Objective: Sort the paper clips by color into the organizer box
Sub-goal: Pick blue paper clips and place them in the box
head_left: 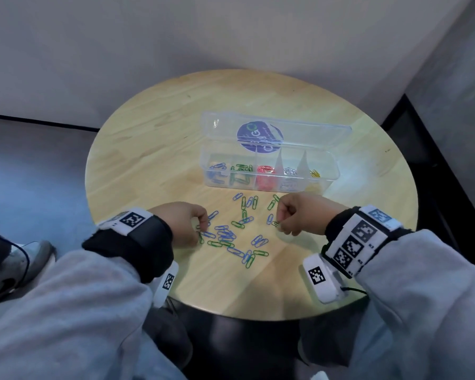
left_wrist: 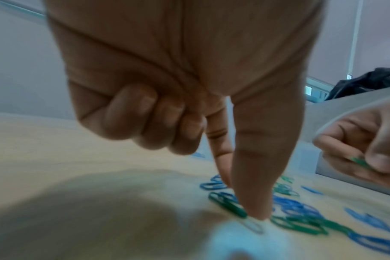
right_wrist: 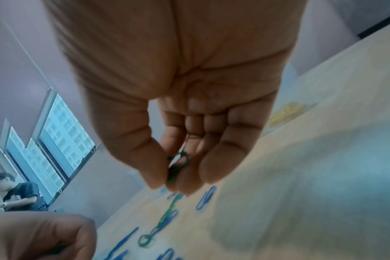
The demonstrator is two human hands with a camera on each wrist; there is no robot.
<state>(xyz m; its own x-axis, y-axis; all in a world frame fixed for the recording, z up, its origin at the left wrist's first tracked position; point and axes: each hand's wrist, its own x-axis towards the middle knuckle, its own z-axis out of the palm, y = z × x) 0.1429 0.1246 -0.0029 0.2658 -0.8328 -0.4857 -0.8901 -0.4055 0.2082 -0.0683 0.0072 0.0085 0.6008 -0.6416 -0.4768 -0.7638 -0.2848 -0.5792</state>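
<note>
A clear organizer box (head_left: 331, 179) stands open on the round wooden table (head_left: 159, 149). Its compartments hold blue, green, red, silver and yellow clips, from left to right. Loose blue and green paper clips (head_left: 226, 236) lie scattered in front of it. My left hand (head_left: 202, 229) (left_wrist: 241, 200) reaches down at the pile's left edge, thumb and index pinching a green clip (left_wrist: 228, 205) against the table, the other fingers curled. My right hand (head_left: 279, 222) (right_wrist: 165, 184) hovers just above the table on the right, pinching a green clip (right_wrist: 178, 166).
The box lid (head_left: 274, 127) stands up behind the compartments, with a purple round sticker on it. Walls close in behind and to the right of the table. A shoe (head_left: 25, 259) shows on the floor at left. Another person (right_wrist: 13, 191) sits far off.
</note>
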